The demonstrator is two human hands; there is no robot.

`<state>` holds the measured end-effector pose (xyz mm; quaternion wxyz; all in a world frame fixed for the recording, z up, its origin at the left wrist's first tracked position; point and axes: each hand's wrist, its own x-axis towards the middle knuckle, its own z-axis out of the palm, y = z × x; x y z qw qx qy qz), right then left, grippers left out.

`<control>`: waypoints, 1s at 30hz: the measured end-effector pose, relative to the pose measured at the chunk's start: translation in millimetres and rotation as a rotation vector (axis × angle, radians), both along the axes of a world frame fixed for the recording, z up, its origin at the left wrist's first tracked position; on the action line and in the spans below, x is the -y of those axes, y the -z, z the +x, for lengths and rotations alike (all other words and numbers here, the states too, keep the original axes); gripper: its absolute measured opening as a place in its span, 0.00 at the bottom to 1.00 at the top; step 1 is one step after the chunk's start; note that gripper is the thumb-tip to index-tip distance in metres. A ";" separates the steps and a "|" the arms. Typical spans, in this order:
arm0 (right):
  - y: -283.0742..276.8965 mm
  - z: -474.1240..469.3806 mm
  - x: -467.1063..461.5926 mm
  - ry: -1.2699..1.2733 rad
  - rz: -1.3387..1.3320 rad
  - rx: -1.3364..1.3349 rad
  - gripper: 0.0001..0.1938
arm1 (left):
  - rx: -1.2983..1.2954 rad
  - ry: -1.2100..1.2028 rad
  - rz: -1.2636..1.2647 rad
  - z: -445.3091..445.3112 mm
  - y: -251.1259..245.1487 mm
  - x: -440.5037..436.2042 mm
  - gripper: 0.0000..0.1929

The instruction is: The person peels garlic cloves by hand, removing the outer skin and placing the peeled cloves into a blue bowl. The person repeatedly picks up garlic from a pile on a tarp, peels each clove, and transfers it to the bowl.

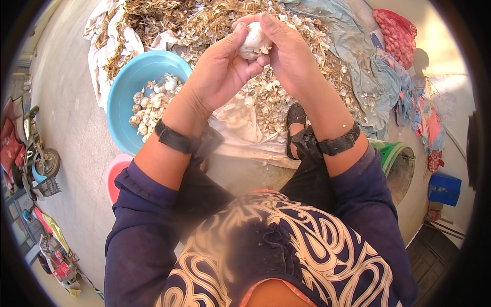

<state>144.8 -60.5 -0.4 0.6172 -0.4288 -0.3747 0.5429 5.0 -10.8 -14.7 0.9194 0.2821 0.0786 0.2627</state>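
Between my two hands is a white garlic bulb (254, 42), held up over a heap of papery skins. My left hand (226, 65) grips its left side, with the thumb along the upper edge and fingertips curled beneath. On the other side my right hand (289, 50) closes around the bulb, its fingers partly hidden behind it. A blue plastic basin (119, 99) stands to the left of my left forearm. Several garlic bulbs (153, 103) lie in it, some whitish and some brownish.
Garlic skins (264, 99) and dried braided stalks (153, 19) cover a pale cloth (245, 149). A bluish sheet (368, 76) lies right. Farther right is a red mesh sack (395, 38) of bulbs. A pink basin (117, 178) and a green-rimmed bucket (401, 169) flank my legs.
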 end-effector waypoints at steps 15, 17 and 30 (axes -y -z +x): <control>5.0 -8.1 -5.7 0.203 -0.115 -0.086 0.12 | -0.256 -0.088 0.167 0.8 -4.9 10.9 0.20; 4.7 -8.8 -7.2 0.250 -0.125 -0.118 0.13 | -0.176 -0.092 0.104 -0.3 -4.0 10.2 0.20; 10.7 -15.2 -4.1 0.043 0.018 0.260 0.19 | -0.251 -0.296 0.036 -4.9 4.1 -2.6 0.17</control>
